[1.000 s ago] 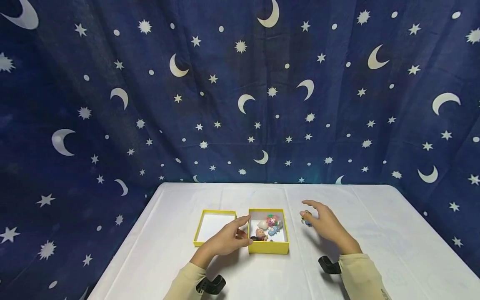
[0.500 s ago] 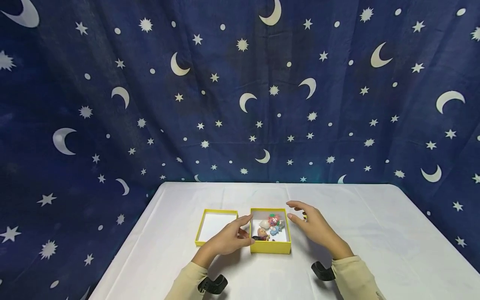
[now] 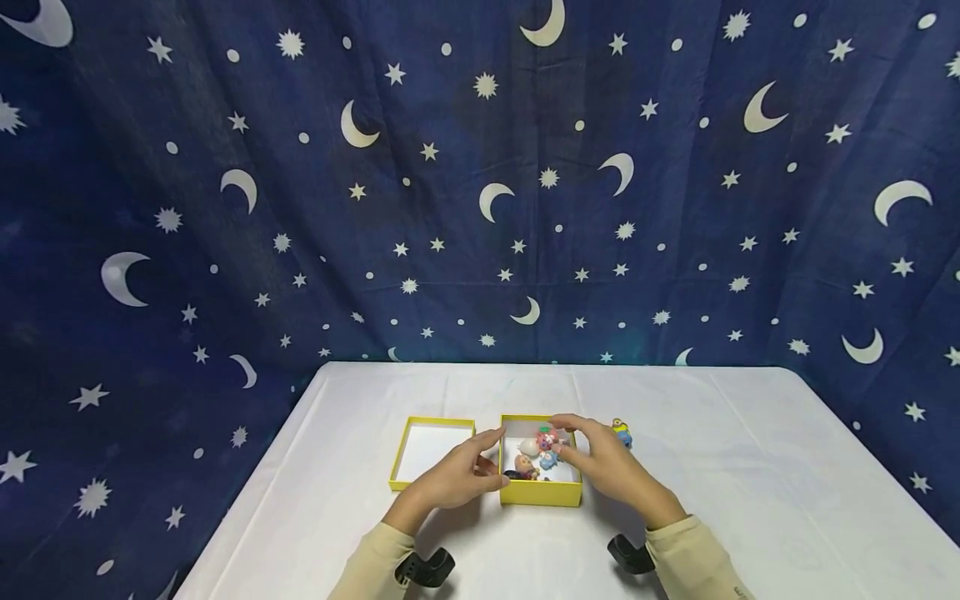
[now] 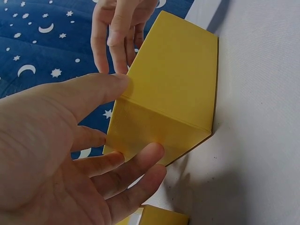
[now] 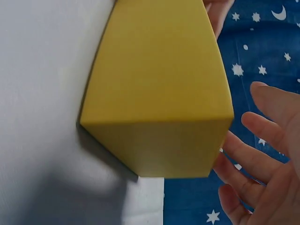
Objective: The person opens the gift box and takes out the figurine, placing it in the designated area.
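The yellow box [image 3: 540, 494], with small toys [image 3: 547, 439] inside, stands on the table [image 3: 750, 467] between the two hands. The left hand [image 3: 453, 481] has its fingers loosely spread and touches the wall beside it, with no grasp around the box; the right hand [image 3: 611, 467] reaches over the opposite wall, fingers apart and slightly bent, nothing seen held, contact undeterminable. A yellow-and-blue toy [image 3: 622, 432] sits just beyond the right hand, and a yellow-rimmed lid [image 3: 431, 450] lies beyond and left of the left hand.
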The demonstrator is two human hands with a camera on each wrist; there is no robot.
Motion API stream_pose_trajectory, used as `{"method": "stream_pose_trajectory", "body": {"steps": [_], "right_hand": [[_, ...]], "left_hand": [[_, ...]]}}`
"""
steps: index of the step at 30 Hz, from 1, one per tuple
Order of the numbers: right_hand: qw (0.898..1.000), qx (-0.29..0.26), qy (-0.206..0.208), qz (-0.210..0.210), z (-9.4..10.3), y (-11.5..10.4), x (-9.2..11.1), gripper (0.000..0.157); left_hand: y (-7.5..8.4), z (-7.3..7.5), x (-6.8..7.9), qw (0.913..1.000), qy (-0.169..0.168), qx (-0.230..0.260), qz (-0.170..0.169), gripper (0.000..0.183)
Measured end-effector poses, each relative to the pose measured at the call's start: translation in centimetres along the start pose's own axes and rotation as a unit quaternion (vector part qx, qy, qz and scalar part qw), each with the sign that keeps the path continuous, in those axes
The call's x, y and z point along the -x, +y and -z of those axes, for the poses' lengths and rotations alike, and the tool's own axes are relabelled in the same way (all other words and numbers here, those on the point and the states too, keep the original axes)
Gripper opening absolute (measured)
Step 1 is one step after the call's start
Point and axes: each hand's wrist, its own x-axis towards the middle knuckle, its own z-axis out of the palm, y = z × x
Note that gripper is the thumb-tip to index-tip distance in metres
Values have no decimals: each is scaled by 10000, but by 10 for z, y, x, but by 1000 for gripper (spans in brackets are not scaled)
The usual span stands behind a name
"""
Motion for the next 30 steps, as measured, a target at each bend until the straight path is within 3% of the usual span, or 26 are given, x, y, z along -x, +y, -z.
{"method": "stream_pose_trajectory", "body": {"steps": [8, 21, 30], "right_hand": [[9984, 32, -368, 432, -13, -3, -1, 42], [9941, 636, -632, 608, -14, -8, -9, 41], [9904, 986, -832, 493, -20, -12, -19, 42]], "left_hand": [[0, 1, 4, 10000, 6, 4, -13, 78], [0, 0, 0, 9999, -1, -109, -61, 78], [2, 0, 1, 10000, -25, -85, -16, 77]]}}
